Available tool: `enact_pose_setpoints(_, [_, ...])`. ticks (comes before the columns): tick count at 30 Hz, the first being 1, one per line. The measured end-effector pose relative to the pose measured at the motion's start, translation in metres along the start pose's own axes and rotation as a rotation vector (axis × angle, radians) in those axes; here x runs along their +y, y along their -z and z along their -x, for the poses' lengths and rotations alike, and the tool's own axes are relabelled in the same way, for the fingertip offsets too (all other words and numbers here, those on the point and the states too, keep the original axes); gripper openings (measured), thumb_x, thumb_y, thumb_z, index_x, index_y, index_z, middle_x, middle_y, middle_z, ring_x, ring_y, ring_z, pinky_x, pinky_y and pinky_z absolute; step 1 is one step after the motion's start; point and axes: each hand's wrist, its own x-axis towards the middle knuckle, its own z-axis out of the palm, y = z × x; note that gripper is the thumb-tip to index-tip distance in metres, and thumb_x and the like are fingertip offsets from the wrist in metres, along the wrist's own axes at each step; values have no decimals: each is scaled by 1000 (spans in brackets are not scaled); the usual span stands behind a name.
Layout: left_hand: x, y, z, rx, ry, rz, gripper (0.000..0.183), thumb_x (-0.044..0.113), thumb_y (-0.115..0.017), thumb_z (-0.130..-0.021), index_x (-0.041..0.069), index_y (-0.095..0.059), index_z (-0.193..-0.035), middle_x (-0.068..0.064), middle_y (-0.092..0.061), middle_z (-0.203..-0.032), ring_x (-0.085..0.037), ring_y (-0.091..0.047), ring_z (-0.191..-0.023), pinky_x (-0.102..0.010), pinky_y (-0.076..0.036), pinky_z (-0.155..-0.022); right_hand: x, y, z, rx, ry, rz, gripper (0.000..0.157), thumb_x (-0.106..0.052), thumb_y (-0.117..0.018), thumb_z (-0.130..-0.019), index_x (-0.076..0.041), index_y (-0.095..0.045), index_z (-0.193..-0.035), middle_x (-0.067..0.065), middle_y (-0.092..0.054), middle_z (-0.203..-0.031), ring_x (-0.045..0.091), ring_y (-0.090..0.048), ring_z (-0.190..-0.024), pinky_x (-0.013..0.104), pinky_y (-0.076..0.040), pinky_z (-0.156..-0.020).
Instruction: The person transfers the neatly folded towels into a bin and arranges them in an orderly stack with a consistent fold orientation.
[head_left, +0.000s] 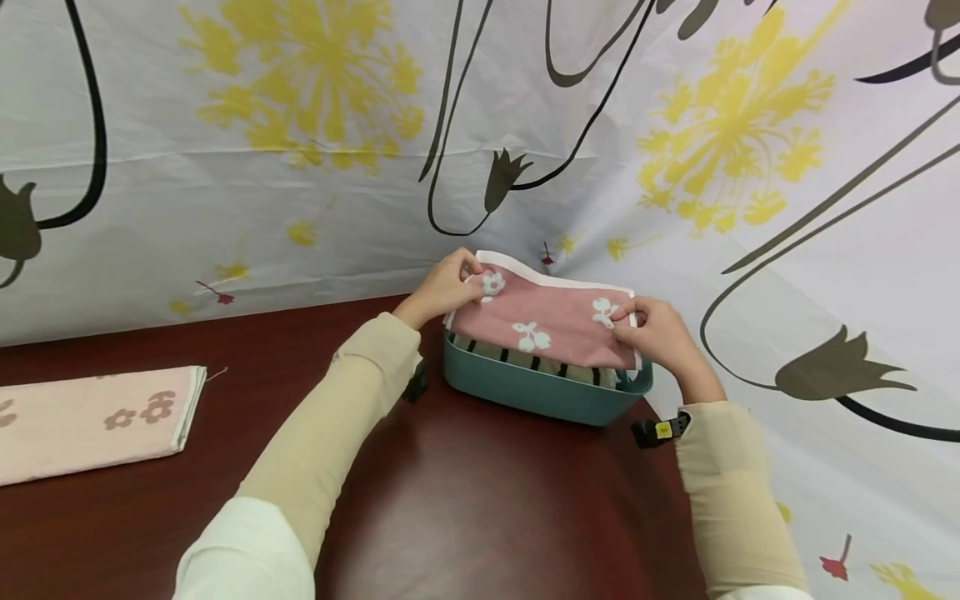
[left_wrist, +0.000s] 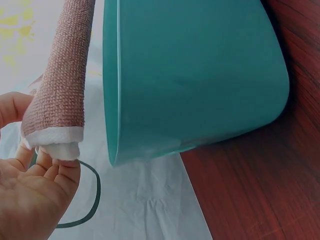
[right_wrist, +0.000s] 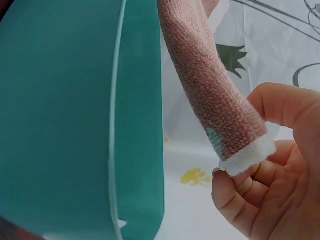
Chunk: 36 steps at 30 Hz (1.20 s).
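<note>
Towel [head_left: 551, 312] in folded pink terry cloth, white flowers and cherries on it plus white edging, is sitting just above a teal oblong plastic tub [head_left: 525, 396]. Its long axis is running side to side, pretty much along the tub's long side, with the right end dipping a bit lower. The patterned face is tilting back toward the person, and a white edge is pointing away past the tub. Can't tell if the bottom edge is touching the beige cloth with dark stripes [head_left: 519, 360] that's lying inside the tub.

The tub is resting on a dark red-brown wooden table [head_left: 450, 500]. Behind the tub and to its right, a white sheet with yellow blooms and grey-green tulips [head_left: 562, 192] is hanging. Well left of the tub, a pale pink folded cloth [head_left: 60, 425] is lying flat.

Fingers: the left hand [head_left: 444, 287] is pinching the towel's left end above the tub, gap narrow, and the right hand [head_left: 663, 333] is pinching the right end likewise.
</note>
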Motion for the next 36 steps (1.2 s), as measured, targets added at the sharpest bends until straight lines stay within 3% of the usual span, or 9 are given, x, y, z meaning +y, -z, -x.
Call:
enact_pose_setpoints(10, [7, -2, -18, -36, 33, -39, 26, 10, -61, -79, 5, -48, -101, -11, -51, -81, -20, -46, -67, -27, -39, -60, 12, 8, -21, -72, -30, 14, 20, -10, -59, -81, 2, -63, -96, -1, -36, -57, 12, -29, -48, 30, -30, -50])
enact_pose_setpoints(13, [8, -2, -25, -39, 45, -60, 27, 8, -60, -77, 3, -49, -101, -12, -52, -88, -21, -47, -71, -27, -40, -63, 14, 10, -28, -97, -24, 11, 20, -10, -60, -81, 3, -63, -95, -2, -35, -56, 12, -29, -48, 30, -29, -51])
enact_pose_setpoints(19, [6, -3, -36, -73, 81, -117, 26, 6, -58, -73, 3, -48, -98, -13, -51, -102, -23, -46, -84, -27, -39, -68, 22, 12, -41, -178, -33, -18, 20, -11, -62, -83, 5, -64, -96, -2, -42, -53, 13, -41, -48, 30, -40, -54])
enact_pose_setpoints(22, [4, -5, -41, -88, 98, -147, 23, 4, -57, -71, 4, -48, -91, -11, -50, -95, -21, -43, -79, -26, -38, -64, 26, 13, -46, -224, -61, -45, 22, -12, -64, -84, 6, -64, -97, -1, -50, -56, 14, -50, -53, 30, -47, -57])
enact_pose_setpoints(26, [1, -8, -51, -114, 113, -184, 12, 0, -56, -66, 7, -47, -72, -5, -43, -74, -15, -32, -59, -26, -32, -52, 29, 14, -51, -267, -95, -47, 23, -13, -65, -84, 6, -64, -97, 3, -59, -67, 13, -55, -59, 28, -49, -58])
enact_pose_setpoints(31, [-1, -12, -61, -132, 132, -239, 28, -3, -56, -62, 12, -36, -48, 2, -22, -52, -12, -16, -50, -25, -23, -45, 29, 15, -58, -320, -127, -49, 23, -12, -65, -85, 6, -63, -99, 8, -61, -76, 13, -57, -60, 29, -50, -59])
enact_pose_setpoints(36, [0, -13, -64, -161, 195, -301, 32, -2, -57, -62, 13, -35, -45, 3, -18, -50, -12, -16, -49, -25, -23, -45, 33, 13, -65, -383, -172, -69, 23, -12, -65, -86, 6, -62, -99, 6, -60, -74, 12, -56, -59, 28, -51, -59])
